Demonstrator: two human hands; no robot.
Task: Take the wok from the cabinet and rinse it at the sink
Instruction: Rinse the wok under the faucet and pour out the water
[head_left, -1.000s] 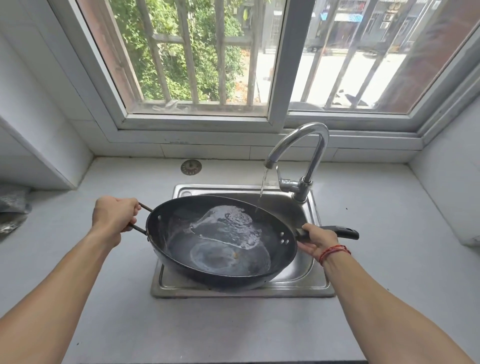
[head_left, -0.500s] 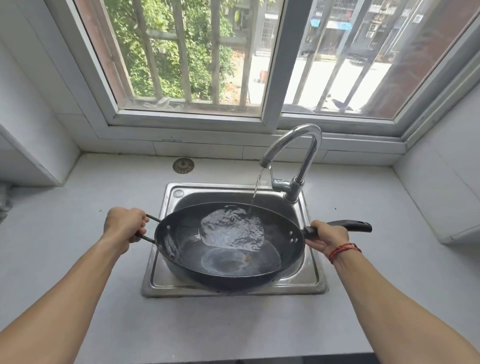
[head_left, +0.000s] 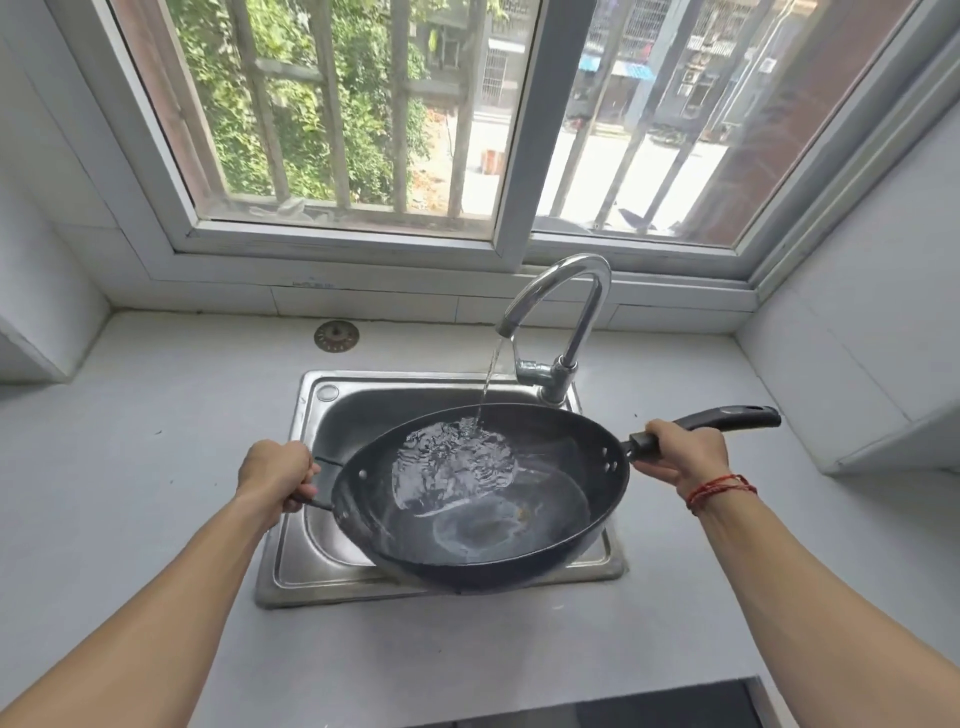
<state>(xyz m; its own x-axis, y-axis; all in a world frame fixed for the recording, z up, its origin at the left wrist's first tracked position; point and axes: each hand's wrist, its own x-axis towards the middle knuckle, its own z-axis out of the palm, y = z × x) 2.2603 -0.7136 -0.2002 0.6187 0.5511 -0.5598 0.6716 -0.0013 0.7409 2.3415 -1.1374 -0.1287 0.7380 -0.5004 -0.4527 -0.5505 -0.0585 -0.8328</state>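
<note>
1. The wok (head_left: 483, 499) is held in the air over the sink (head_left: 311, 519), its bowl covering most of the basin and tilted so the far rim at 12 o'clock sits high and the near rim at 6 o'clock dips low.
2. Water from the faucet (head_left: 561, 291) falls in a thin stream at about 12 o'clock onto the wok's far inner wall, spreading as a rippled sheet toward the centre.
3. The left hand (head_left: 275, 478) sits at 9 o'clock of the wok, fingers curled shut around the small loop handle.
4. The right hand (head_left: 680, 452) sits at 3 o'clock, fingers wrapped closed around the long handle (head_left: 727, 418) near its root; a red cord circles that wrist.
5. Judging by the dark metal and its breadth, the wok is likely stiff and fairly heavy, heavier with water pooling; the wet surface may be slippery, so both handles look the soundest hold.
6. A drain strainer (head_left: 336, 335) lies on the countertop (head_left: 156, 441) at 11 o'clock of the sink, well apart from the wok.
</note>
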